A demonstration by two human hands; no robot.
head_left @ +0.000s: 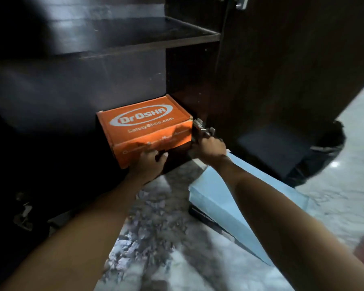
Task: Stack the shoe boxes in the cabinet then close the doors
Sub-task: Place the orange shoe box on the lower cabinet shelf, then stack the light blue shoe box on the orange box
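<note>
**Orange box at the cabinet's bottom compartment**

The dark cabinet (198,80) stands open, and all places here are given from it. One shelf (135,42) crosses its upper part. The right door (292,70) is swung out, with a metal hinge (203,129) on the side wall low down, just right of the orange shoe box (145,127). On the marbled floor (156,238) in front of the cabinet lies a pale blue shoe box (216,198), partly covered by the right forearm. Past the open door, on the floor, sits a black bin (324,152) with a dark bag in it. A blurred reddish thing shows at the far right edge of the view; what it is cannot be told.

The left hand (149,162) holds the orange shoe box at its front lower edge, fingers curled under and thumb on the front face, a grip clamped on the box. The right hand (206,148) is at the box's right front corner, beside the hinge; its fingers are hidden behind the box, so whether that grip is clamped or loose cannot be told.

The orange shoe box sits in the cabinet's bottom compartment, lid up and printed in white, its front end jutting out of the opening toward the hands, between them.
</note>
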